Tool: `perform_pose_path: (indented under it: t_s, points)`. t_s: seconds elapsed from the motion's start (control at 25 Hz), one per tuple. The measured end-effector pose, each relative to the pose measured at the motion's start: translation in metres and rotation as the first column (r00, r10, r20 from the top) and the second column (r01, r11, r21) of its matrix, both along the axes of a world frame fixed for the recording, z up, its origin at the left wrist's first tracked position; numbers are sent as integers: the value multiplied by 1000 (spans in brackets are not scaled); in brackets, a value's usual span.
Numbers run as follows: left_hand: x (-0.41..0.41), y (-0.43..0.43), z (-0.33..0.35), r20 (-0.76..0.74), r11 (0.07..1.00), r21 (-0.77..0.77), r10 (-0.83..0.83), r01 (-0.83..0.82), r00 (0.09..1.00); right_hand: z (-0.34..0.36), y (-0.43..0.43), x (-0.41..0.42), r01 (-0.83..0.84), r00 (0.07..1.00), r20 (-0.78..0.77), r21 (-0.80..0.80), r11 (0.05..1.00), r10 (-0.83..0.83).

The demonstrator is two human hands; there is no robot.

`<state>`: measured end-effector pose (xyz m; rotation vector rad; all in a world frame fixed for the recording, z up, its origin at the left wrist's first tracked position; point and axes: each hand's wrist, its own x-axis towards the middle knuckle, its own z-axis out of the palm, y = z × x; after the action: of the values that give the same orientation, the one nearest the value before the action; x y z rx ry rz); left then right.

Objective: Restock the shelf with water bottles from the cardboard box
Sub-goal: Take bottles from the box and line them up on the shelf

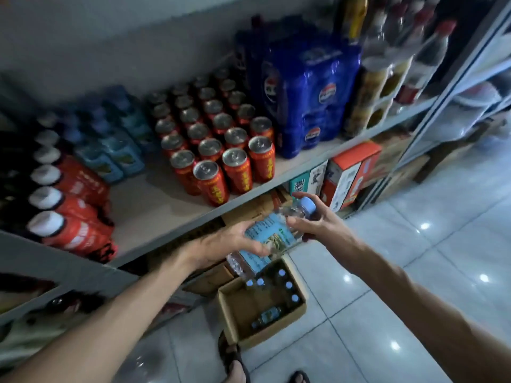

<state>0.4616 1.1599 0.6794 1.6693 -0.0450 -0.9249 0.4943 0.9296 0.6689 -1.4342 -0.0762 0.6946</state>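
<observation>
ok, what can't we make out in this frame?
Head view only:
- Held water bottle: the left hand and right hand cover its middle, so whether it is one or two is unclear.
- Its label text: blurred.
- Count in the cardboard box: far corner hidden behind the held bottle, interior dim.
- White-capped bottles on the shelf: labels blurred.
</observation>
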Motion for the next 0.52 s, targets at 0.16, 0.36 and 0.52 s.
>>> perform_pose_path:
  t_s: [0.16,0.36,0.52]
  points:
    - [-29,17,80,8,990,-70,124,-124,992,72,20,-9,-139,989,-24,181,974,146]
    - [-54,40,126,158,951,37,297,-306,942,129,73,-10,-181,971,162,9,983,178]
    - [-56,67,134,282,877,90,433,-473,856,160,122,3,-284,863,377,-186,940,336]
